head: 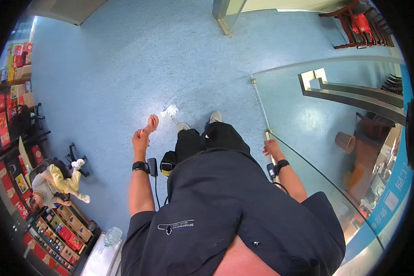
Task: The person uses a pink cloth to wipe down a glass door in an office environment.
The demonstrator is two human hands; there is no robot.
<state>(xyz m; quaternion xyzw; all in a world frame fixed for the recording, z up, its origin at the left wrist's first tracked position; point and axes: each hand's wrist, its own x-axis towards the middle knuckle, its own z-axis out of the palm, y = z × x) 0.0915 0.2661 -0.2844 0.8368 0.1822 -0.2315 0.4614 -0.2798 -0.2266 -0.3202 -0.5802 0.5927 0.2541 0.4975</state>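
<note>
My left hand (140, 140) is at the left of the body, closed around a small pinkish-brown object (153, 123) that sticks out past the fingers; blur hides what it is. My right hand (272, 148) is beside the metal-trimmed edge of a glass door (296, 114), its fingers loosely curled; whether it touches the edge or holds anything is unclear. Each wrist wears a black strap with a small device, and cables run from them. My light shoes (215, 117) stand on the blue floor (141, 62).
A long metal handle (352, 98) crosses the glass door. Another glass door edge (224, 24) is ahead. Dark wooden chairs (358, 27) stand far right. A waste bin (345, 142) shows through the glass. Left are a seated person (55, 183), stocked shelves (63, 231) and a clear plastic bottle (113, 236).
</note>
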